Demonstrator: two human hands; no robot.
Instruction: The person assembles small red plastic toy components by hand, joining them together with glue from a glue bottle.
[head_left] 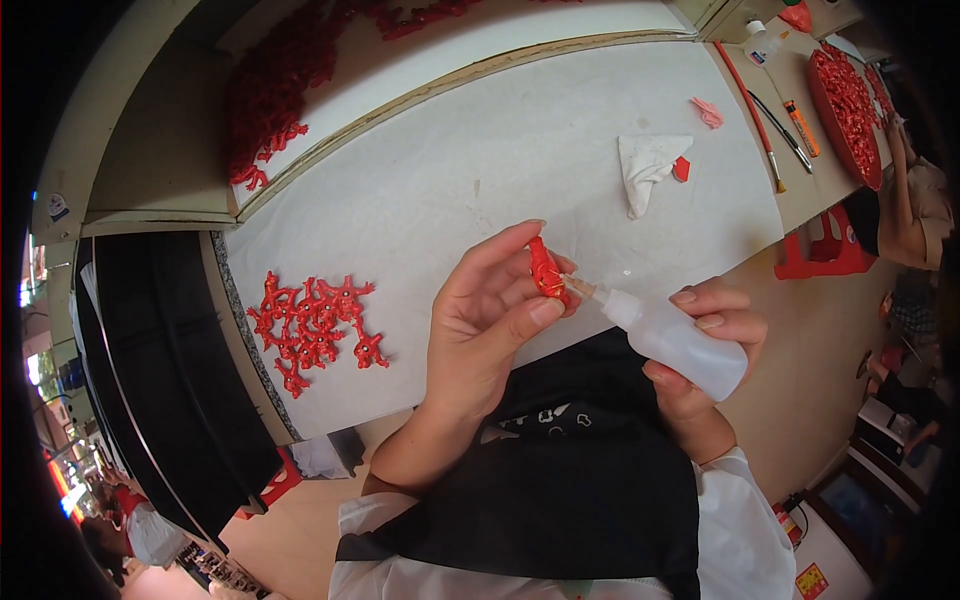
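Squeeze bottle lying sideways; nozzle leftward at upright red piece

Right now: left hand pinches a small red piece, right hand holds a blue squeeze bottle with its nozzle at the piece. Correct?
Not quite: the squeeze bottle is translucent white, not blue. The head view shows the rest as stated: the left hand pinches the small red piece between its fingertips, and the right hand holds the bottle with its nozzle at the piece.
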